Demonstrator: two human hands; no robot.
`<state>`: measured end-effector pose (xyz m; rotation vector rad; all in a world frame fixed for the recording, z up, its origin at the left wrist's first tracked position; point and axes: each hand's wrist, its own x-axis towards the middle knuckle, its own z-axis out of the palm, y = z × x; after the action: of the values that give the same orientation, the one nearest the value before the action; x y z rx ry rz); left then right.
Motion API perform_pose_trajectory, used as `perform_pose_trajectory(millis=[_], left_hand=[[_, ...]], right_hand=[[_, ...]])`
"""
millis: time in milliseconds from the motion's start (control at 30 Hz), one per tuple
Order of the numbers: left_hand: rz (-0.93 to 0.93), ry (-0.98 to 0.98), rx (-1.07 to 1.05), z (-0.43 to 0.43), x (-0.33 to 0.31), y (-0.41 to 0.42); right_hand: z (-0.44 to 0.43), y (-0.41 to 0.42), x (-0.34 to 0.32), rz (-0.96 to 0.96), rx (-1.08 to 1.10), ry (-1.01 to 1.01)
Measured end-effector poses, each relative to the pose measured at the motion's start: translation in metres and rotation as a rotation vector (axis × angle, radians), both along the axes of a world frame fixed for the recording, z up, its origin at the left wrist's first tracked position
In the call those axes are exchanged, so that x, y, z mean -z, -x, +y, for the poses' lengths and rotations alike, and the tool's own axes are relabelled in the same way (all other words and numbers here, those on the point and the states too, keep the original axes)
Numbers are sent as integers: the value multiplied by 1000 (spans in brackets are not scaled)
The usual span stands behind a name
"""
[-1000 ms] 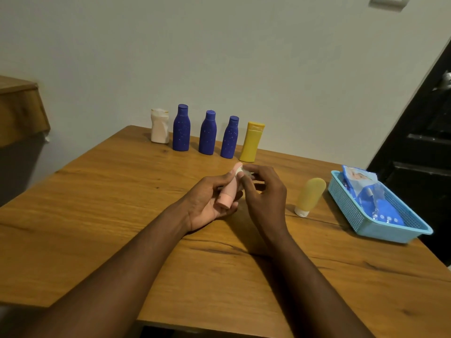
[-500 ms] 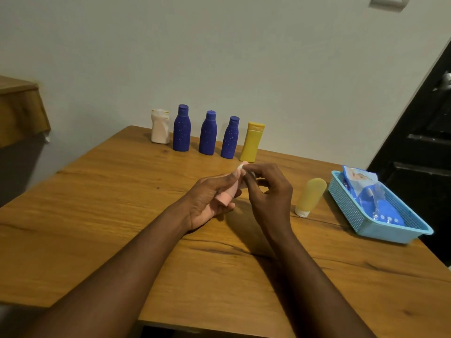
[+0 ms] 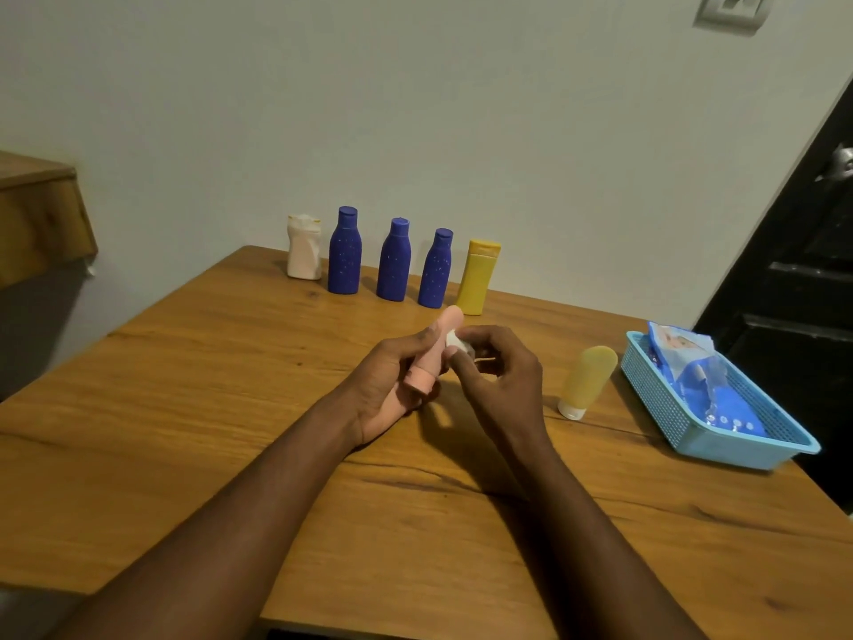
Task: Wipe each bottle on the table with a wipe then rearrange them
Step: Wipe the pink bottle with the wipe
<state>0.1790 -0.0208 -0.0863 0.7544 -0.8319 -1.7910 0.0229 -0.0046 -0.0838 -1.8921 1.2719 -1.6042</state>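
Observation:
My left hand (image 3: 387,385) grips a small pink tube bottle (image 3: 436,351), cap end down toward me, over the table's middle. My right hand (image 3: 496,376) pinches a small white wipe (image 3: 454,340) against the tube's side. Along the back edge stand a white bottle (image 3: 303,247), three blue bottles (image 3: 345,251) (image 3: 393,260) (image 3: 435,268) and a yellow bottle (image 3: 477,277). A pale yellow tube (image 3: 588,381) lies on the table to the right of my hands, white cap toward me.
A light blue basket (image 3: 646,385) with a blue pack of wipes (image 3: 692,367) sits at the table's right edge. The wooden table (image 3: 184,385) stands against a wall; a dark door is at right, a wooden shelf at far left.
The pink tube has tipped more upright in my left hand and more of it shows. My right hand with the wipe has slid down its side.

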Motion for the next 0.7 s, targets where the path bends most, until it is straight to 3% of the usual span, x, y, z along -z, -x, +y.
perform_pose_trajectory(millis=[200,500,700], left_hand=[[-146,102,16,2,-2,4],[-256,48,-40,4,-1,6],[-21,-45,-116,-1,-1,5]], right_hand=[[-4,0,0,140,83,268],[-8,4,5,-17,88,-59],[-1,-2,4,65,41,-39]])
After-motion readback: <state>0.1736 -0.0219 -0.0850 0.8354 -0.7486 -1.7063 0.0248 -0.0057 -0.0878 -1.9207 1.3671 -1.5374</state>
